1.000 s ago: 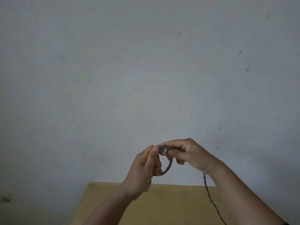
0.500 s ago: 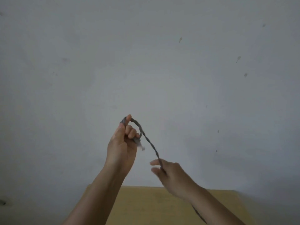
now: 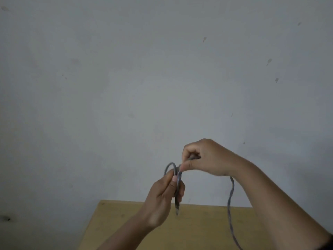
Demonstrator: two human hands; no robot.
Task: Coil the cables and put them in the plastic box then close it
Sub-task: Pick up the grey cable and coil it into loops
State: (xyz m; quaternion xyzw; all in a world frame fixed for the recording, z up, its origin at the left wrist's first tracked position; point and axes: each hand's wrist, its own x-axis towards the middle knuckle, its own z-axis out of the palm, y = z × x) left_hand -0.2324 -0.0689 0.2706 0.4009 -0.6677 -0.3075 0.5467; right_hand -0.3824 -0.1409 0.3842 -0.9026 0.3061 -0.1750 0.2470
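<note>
- Cable (image 3: 231,193): grey, braided by the look of it; held up in the air in front of a plain wall (image 3: 126,78), above the far edge of a wooden table (image 3: 207,230). One small loop (image 3: 170,167) stands above the left hand; the long free run drops from under the right wrist and leaves the bottom of the view.
- Plug end (image 3: 177,208): hangs straight down below the left hand, just above the table edge.
- Left hand (image 3: 164,193): closed around the gathered turns, thumb pressed on the strand, so the coil is pinned there.
- Right hand (image 3: 205,159): fingers curled, pinching the cable between thumb and forefinger right beside the left hand, laying the next turn onto the loop.
- Plastic box: not in view; position cannot be told.
- Step in hand, as judged: winding, early on, with most of the length uncoiled.
- Handling notes, as judged: match each new turn to the first loop; let the strand roll in the right fingers so twist does not build up; seat each turn under the left thumb before the right hand lets go.
- Risk, as judged: a slack left grip lets the turns spring open; the trailing run may snag on the table edge.
</note>
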